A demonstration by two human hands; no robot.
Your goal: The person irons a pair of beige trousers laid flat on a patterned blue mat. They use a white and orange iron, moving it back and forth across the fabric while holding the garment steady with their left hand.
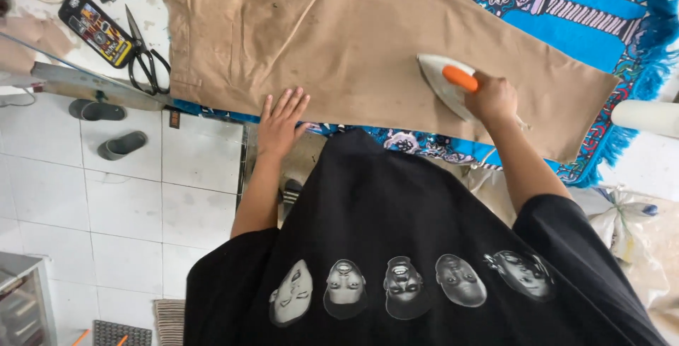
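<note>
White floor tiles (120, 197) lay below the work table's edge, seen from above as I looked down over my black printed shirt (396, 247). Tan trousers (339, 42) were spread flat across the table, and they serve as my landmark. Under the trousers lay a blue patterned cloth with a fringe (608, 28), showing beyond their upper and right edges.

My right hand (491, 98) was clenched around the orange handle of a white iron (445, 81), which sat flat on the trousers near their right end (its pointed nose aimed toward the waist end). My left hand (281, 121) lay open, fingers spread and released, palm pressing the near edge of the trousers, well apart from the iron.

Left of the trousers, on the bare table, black-handled scissors (145, 60) lay just beside the fabric's edge, and a dark phone in a colourful case (95, 28) lay just beyond the scissors. Below the trousers' left end, on the floor, were two grey slippers (106, 127).
</note>
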